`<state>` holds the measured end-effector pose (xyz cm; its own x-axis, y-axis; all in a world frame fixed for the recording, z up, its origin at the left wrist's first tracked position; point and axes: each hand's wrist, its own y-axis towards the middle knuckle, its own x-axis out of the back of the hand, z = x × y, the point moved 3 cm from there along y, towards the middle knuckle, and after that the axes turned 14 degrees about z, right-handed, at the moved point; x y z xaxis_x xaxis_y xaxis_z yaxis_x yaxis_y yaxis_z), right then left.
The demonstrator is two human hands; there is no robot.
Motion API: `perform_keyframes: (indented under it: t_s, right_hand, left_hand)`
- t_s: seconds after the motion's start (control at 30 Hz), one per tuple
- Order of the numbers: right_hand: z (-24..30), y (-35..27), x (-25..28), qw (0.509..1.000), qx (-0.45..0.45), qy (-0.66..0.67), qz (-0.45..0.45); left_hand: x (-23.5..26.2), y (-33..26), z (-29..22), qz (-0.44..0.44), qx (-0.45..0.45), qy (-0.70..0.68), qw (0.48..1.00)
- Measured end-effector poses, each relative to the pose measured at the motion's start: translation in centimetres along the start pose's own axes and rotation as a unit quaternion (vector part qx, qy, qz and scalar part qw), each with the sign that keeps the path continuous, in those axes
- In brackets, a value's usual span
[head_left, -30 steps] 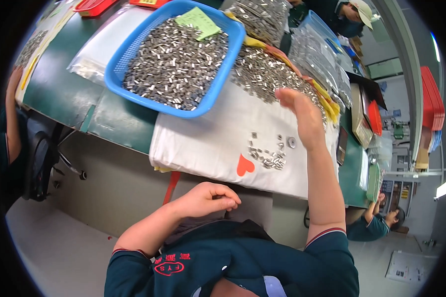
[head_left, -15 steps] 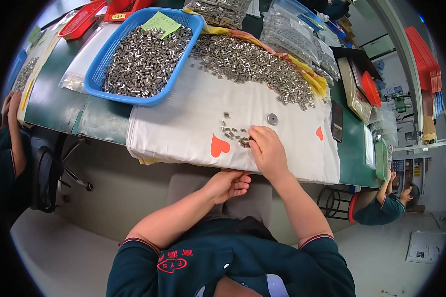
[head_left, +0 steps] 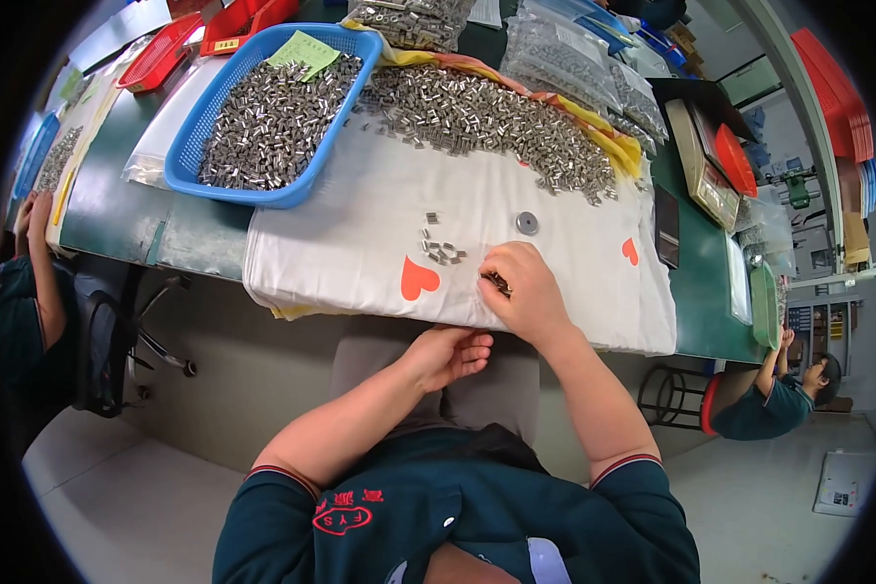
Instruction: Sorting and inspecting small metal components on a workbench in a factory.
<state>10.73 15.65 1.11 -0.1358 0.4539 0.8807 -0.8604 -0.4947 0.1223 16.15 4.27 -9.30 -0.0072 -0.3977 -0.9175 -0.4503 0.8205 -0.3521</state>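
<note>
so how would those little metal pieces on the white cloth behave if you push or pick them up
The little metal pieces look short and tube-shaped, so they would probably roll if pushed, though the white cloth may slow them. They look smooth and shiny, so likely slippery. The right hand gathers several at the cloth's near edge, suggesting each is light.

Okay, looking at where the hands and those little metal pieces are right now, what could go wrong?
The right hand pinches small silver metal sleeves close to the near edge of the white cloth with red hearts; a dropped one may roll off onto the floor. The long heap of metal sleeves lies loose beyond, so a sleeve could scatter it.
</note>
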Motion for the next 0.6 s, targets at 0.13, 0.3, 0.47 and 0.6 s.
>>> perform_keyframes:
  t_s: [0.13, 0.3, 0.47, 0.6]
  right_hand:
    - [-0.2, -0.9, 0.7, 0.997, -0.053, 0.050, -0.036]
    - [0.4, -0.6, -0.9, 0.988, -0.109, 0.012, -0.105]
    - [1.9, -0.2, -2.1, 0.984, -0.133, -0.040, -0.109]
    - [2.1, -0.1, -2.5, 0.980, -0.135, -0.051, -0.139]
  left_hand:
    - [0.5, 0.6, 0.1, 0.022, 0.025, -0.027, 0.999]
    - [-0.7, 1.6, 0.0, 0.059, 0.048, -0.039, 0.996]
    - [-1.1, 2.3, -0.3, 0.101, 0.076, -0.030, 0.992]
    - [-0.8, 2.6, -0.2, 0.162, 0.077, -0.023, 0.983]
